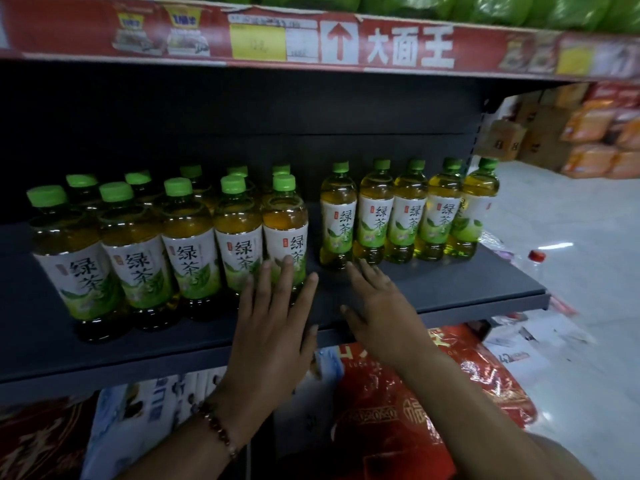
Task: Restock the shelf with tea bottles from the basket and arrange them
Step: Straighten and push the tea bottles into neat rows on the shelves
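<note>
Green-capped tea bottles (284, 233) of amber tea read "绿茶"; the banner (408, 46) reads "大面王". Left hand (273, 327) and right hand (377, 306) hold nothing, fingers straight.

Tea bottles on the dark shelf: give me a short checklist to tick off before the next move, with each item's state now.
1. Left hand free: ok, open, fingertips at the front-row bottle.
2. Right hand free: ok, open, fingertips near the back-row bottle.
3. Bottles upright: ok.
4. Labels facing out: not ok, the rightmost bottle is turned.
5. Rows aligned: not ok, right group sits further back.
6. Basket stock: cannot tell, not in view.
</note>
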`<control>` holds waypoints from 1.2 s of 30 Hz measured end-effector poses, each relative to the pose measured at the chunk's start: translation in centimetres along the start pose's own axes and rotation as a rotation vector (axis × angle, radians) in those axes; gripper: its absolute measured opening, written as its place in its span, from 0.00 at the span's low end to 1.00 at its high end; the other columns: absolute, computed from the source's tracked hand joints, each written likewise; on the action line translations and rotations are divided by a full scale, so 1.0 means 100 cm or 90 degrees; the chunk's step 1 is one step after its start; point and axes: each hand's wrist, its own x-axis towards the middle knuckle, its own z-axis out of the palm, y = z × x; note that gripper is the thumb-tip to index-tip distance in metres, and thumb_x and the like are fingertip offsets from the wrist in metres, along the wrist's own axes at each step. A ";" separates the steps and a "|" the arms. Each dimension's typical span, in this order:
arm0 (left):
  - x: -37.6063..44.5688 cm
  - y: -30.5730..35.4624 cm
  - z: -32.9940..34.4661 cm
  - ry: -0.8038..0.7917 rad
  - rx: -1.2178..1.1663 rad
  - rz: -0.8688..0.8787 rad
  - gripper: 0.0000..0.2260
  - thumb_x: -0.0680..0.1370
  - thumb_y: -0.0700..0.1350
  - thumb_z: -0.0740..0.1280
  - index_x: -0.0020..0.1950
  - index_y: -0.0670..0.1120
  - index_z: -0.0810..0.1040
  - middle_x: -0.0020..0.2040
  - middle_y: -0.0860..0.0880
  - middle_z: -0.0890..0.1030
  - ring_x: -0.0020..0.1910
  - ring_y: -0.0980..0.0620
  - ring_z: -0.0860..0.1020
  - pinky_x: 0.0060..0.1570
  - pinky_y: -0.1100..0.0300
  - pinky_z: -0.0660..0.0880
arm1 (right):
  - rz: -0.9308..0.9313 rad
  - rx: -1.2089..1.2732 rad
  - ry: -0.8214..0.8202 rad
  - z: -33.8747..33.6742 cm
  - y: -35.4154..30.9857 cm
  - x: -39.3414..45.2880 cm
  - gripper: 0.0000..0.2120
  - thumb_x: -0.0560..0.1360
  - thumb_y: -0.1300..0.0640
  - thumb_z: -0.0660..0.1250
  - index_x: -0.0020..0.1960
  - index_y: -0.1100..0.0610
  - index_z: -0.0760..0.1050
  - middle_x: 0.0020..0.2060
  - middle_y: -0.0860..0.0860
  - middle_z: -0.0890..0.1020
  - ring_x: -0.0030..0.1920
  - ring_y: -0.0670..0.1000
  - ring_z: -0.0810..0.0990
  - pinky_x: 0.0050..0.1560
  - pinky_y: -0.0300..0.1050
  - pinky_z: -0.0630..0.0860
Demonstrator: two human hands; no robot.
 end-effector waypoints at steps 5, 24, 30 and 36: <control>0.004 0.011 -0.011 0.004 -0.019 -0.002 0.31 0.77 0.52 0.68 0.78 0.45 0.64 0.79 0.38 0.59 0.77 0.34 0.56 0.73 0.37 0.54 | 0.050 -0.035 -0.043 -0.010 0.001 -0.008 0.35 0.81 0.50 0.61 0.81 0.52 0.45 0.80 0.53 0.49 0.80 0.53 0.47 0.78 0.46 0.48; 0.006 -0.006 0.022 -0.041 0.053 -0.018 0.30 0.79 0.56 0.56 0.80 0.49 0.61 0.82 0.43 0.49 0.80 0.35 0.48 0.73 0.36 0.51 | 0.183 0.197 0.221 0.059 0.028 0.115 0.28 0.75 0.48 0.71 0.69 0.57 0.67 0.64 0.57 0.73 0.65 0.59 0.72 0.60 0.55 0.75; 0.005 -0.004 0.024 -0.041 0.049 -0.016 0.30 0.79 0.56 0.55 0.80 0.50 0.61 0.82 0.42 0.49 0.80 0.35 0.48 0.73 0.39 0.48 | 0.183 0.196 0.173 0.052 0.026 0.110 0.24 0.75 0.53 0.72 0.65 0.61 0.69 0.63 0.59 0.72 0.65 0.61 0.71 0.63 0.54 0.71; 0.000 -0.004 0.019 -0.048 0.022 -0.019 0.31 0.78 0.56 0.59 0.80 0.50 0.60 0.82 0.42 0.50 0.80 0.36 0.50 0.74 0.39 0.51 | 0.146 0.311 0.106 0.039 0.031 0.075 0.25 0.72 0.51 0.75 0.65 0.56 0.70 0.62 0.53 0.78 0.63 0.53 0.76 0.62 0.54 0.75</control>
